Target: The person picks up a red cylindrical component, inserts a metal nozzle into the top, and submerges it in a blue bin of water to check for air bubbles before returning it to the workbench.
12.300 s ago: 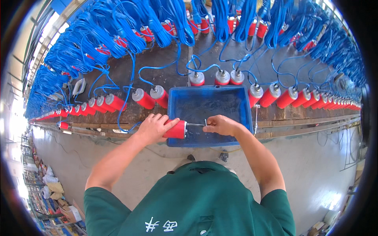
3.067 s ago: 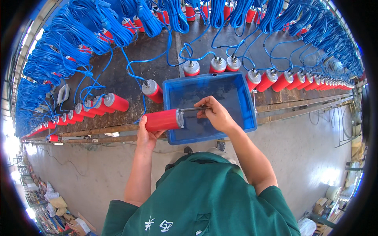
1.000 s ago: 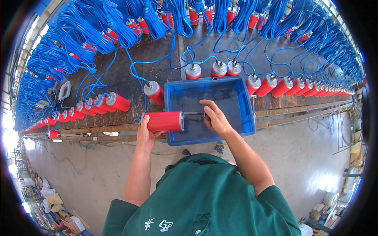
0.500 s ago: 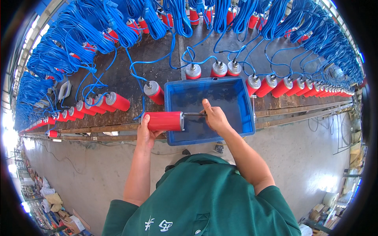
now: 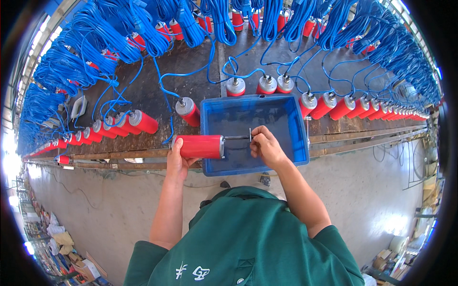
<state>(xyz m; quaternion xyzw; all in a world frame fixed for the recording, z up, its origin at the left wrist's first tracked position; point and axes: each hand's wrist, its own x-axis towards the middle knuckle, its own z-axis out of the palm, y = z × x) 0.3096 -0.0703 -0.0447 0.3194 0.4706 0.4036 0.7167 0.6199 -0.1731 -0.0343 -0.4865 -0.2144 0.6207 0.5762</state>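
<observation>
A red cylinder [image 5: 200, 146] with a metal end cap lies level over the left part of a blue bin [image 5: 208, 168]. My left hand [image 5: 177, 163] is closed round its left end, thumb on top and fingers underneath. From the capped right end a thin dark T-handle wrench [image 5: 236, 137] sticks out, its short crossbar upright. My right hand [image 5: 267, 147] is above the bin with curled fingers at that crossbar, thumb and forefinger against it. Where the wrench tip meets the cap is too small to make out.
The bin sits at the bench's near edge. Rows of red cylinders [image 5: 143, 122] with silver caps and blue cables stand left and right of it. Thick blue cable coils [image 5: 105, 35] line the back. Another red cylinder [image 5: 187, 112] stands close to the bin's left wall.
My right hand has turned, from thumb raised to fingers curled down, and shifted slightly right. The wrench's crossbar now shows upright. The left hand and the cylinder have barely moved.
</observation>
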